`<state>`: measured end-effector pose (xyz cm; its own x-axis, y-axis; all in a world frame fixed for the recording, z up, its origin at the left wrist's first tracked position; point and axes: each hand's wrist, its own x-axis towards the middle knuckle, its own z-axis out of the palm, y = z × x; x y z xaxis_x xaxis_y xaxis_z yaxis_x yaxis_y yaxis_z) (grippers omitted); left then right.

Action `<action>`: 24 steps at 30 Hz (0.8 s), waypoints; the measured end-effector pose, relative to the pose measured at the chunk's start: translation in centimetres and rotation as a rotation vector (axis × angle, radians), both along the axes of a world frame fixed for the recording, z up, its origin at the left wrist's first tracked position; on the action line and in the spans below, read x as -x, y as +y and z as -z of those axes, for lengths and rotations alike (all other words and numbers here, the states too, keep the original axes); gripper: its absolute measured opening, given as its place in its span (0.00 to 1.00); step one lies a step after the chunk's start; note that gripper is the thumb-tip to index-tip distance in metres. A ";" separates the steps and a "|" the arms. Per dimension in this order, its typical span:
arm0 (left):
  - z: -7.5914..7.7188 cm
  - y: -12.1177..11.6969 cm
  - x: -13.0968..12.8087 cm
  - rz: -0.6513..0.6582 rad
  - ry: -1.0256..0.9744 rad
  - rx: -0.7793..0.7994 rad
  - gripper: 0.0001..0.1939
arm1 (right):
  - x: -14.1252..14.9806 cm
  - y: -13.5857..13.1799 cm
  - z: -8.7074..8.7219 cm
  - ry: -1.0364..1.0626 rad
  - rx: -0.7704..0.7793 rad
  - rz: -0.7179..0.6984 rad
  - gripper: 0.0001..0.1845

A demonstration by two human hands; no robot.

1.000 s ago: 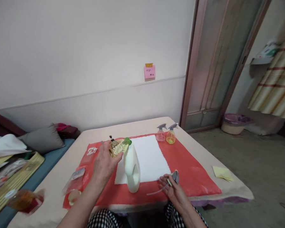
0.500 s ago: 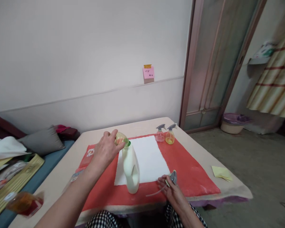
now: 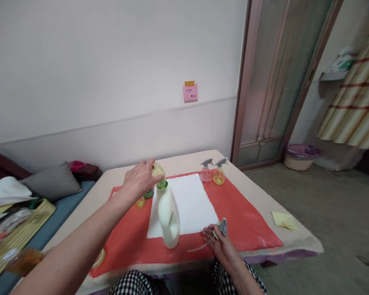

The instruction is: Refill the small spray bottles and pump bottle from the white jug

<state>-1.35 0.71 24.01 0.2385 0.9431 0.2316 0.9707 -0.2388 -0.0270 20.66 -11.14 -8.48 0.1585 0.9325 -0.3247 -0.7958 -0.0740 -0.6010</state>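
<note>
A pale green jug [image 3: 166,211] with a side handle stands upright on the red cloth [image 3: 135,237]. My left hand [image 3: 140,179] grips a clear yellowish spray bottle body [image 3: 159,169], tilted with its neck down at the jug's green-rimmed mouth. Whether liquid is flowing cannot be seen. Low on the right, my right hand [image 3: 217,241] is closed around a grey spray trigger head [image 3: 222,226]. Its thin dip tube [image 3: 199,247] points left over the cloth. A white sheet [image 3: 189,205] lies behind the jug.
Two spray bottles, one pink [image 3: 206,173] and one yellow [image 3: 219,175], stand at the back right. Yellow paper notes [image 3: 284,221] lie near the right edge. At left is an amber jar [image 3: 24,262]. Round yellow [image 3: 140,202] and green [image 3: 149,193] objects sit near my left arm.
My left hand has lifted and tipped the bottle body more steeply over the jug's mouth. My right hand keeps its hold on the trigger head. The view has shifted slightly.
</note>
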 end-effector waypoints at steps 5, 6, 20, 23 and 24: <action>0.4 -0.1 0.3 -0.016 -0.040 -0.005 0.27 | 0.0 0.0 0.2 0.005 -0.003 -0.012 0.20; 0.6 -0.2 0.3 -0.019 -0.051 -0.010 0.27 | -0.1 0.0 0.3 0.007 0.002 -0.018 0.20; 7.2 -4.5 7.7 -0.133 -1.066 -0.130 0.30 | -0.6 0.1 0.0 -0.014 0.060 -0.048 0.24; 13.9 -7.3 8.5 -0.163 -1.718 0.029 0.27 | -0.7 0.1 -0.6 -0.047 0.092 -0.024 0.26; 16.1 -8.4 8.4 -0.199 -1.887 0.143 0.26 | -0.7 0.0 -1.2 -0.072 0.102 -0.007 0.27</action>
